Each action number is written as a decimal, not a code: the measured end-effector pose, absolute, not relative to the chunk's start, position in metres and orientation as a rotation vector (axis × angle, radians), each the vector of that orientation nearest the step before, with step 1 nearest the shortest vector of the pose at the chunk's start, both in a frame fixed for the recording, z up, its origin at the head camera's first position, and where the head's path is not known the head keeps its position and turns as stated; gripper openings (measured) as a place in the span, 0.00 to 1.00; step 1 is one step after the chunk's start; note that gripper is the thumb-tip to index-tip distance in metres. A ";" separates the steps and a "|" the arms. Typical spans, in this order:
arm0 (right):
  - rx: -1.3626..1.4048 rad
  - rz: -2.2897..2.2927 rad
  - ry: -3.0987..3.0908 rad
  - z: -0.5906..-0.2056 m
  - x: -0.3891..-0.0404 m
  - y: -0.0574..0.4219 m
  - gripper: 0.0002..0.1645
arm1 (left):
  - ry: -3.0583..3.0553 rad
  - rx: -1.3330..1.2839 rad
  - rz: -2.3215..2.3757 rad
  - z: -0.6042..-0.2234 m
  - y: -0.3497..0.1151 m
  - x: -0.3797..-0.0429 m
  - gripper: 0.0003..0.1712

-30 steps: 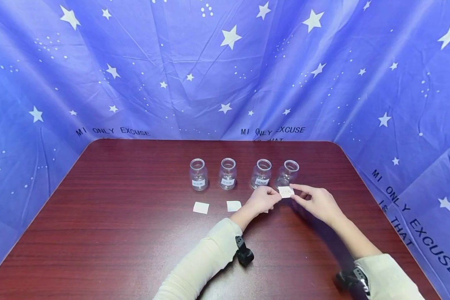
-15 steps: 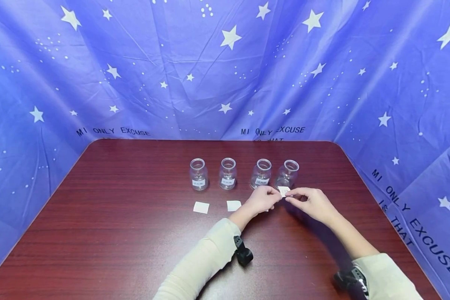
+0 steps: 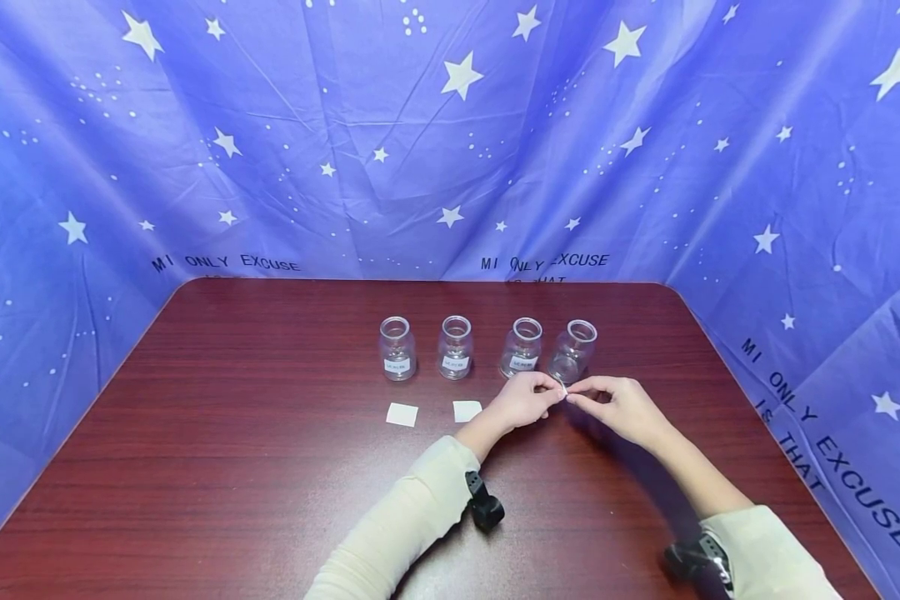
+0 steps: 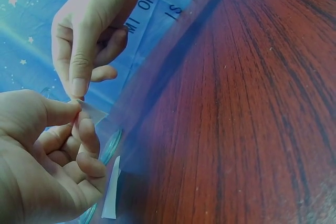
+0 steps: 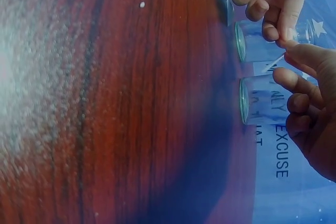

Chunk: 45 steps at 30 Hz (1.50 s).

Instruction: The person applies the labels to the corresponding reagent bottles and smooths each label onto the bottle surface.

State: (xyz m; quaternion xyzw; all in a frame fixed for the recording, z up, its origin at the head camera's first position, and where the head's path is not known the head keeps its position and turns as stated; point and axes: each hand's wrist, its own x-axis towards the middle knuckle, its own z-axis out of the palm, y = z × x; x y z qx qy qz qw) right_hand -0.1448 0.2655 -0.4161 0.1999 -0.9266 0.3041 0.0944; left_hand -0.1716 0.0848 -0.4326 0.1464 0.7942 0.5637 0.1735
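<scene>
A small white label (image 4: 94,111) is held up in front of the rightmost glass jar (image 3: 574,350). My left hand (image 3: 525,398) pinches it between thumb and fingers. From the other side, the thumb and index finger of my right hand (image 3: 622,408) pinch the same label at its edge, fingertips meeting the left ones. In the right wrist view the label (image 5: 274,64) shows as a thin white strip, nearly edge-on. The rightmost jar stands upright with no label visible on it. Three more jars in the row, among them the leftmost jar (image 3: 397,350), bear printed white labels.
Two white paper pieces, a left one (image 3: 402,415) and a right one (image 3: 467,411), lie in front of the jars. Another white slip (image 4: 111,190) lies beneath my left hand. The dark red table (image 3: 232,467) ends at a blue star-patterned curtain (image 3: 345,167).
The label has turned from facing the camera to nearly edge-on. My right hand has shifted left, bringing its fingertips up to those of my left hand, which stays almost in place.
</scene>
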 end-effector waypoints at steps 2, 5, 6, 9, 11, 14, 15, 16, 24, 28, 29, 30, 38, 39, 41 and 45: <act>0.590 0.909 -2.749 -0.417 -0.145 0.265 0.05 | 2.248 0.419 1.600 -0.433 0.085 -0.172 0.09; 0.580 0.914 -2.750 -0.417 -0.146 0.264 0.04 | 2.248 0.423 1.600 -0.433 0.085 -0.172 0.10; 0.576 0.915 -2.749 -0.417 -0.146 0.264 0.04 | 2.246 0.423 1.600 -0.433 0.085 -0.172 0.10; 0.557 0.921 -2.757 -0.417 -0.146 0.264 0.03 | 2.246 0.419 1.595 -0.432 0.085 -0.172 0.10; 0.543 0.929 -2.767 -0.416 -0.146 0.264 0.03 | 2.251 0.420 1.587 -0.431 0.085 -0.171 0.10; 0.507 0.957 -2.791 -0.416 -0.145 0.264 0.02 | 2.261 0.423 1.584 -0.431 0.085 -0.171 0.10; 0.490 0.967 -2.797 -0.416 -0.145 0.264 0.03 | 2.263 0.422 1.584 -0.431 0.085 -0.171 0.09; 0.475 0.978 -2.805 -0.416 -0.145 0.264 0.03 | 2.264 0.422 1.585 -0.431 0.085 -0.171 0.09; 0.355 1.022 -2.814 -0.412 -0.144 0.266 0.04 | 2.281 0.413 1.562 -0.430 0.086 -0.170 0.08; 0.292 1.059 -2.800 -0.409 -0.145 0.269 0.04 | 2.333 0.429 1.523 -0.429 0.085 -0.170 0.08; 0.273 1.066 -2.798 -0.408 -0.145 0.269 0.04 | 2.345 0.432 1.513 -0.428 0.084 -0.170 0.08; 0.254 1.072 -2.794 -0.408 -0.145 0.270 0.04 | 2.356 0.435 1.504 -0.428 0.084 -0.170 0.08; 0.131 1.052 -2.738 -0.407 -0.147 0.277 0.06 | 2.470 0.464 1.423 -0.426 0.083 -0.170 0.09; 0.113 1.050 -2.726 -0.407 -0.147 0.277 0.06 | 2.484 0.467 1.412 -0.426 0.083 -0.170 0.09; 0.073 1.053 -2.705 -0.407 -0.147 0.279 0.07 | 2.507 0.468 1.391 -0.426 0.083 -0.170 0.09; -0.031 1.072 -2.669 -0.405 -0.147 0.281 0.08 | 2.536 0.450 1.364 -0.426 0.083 -0.170 0.09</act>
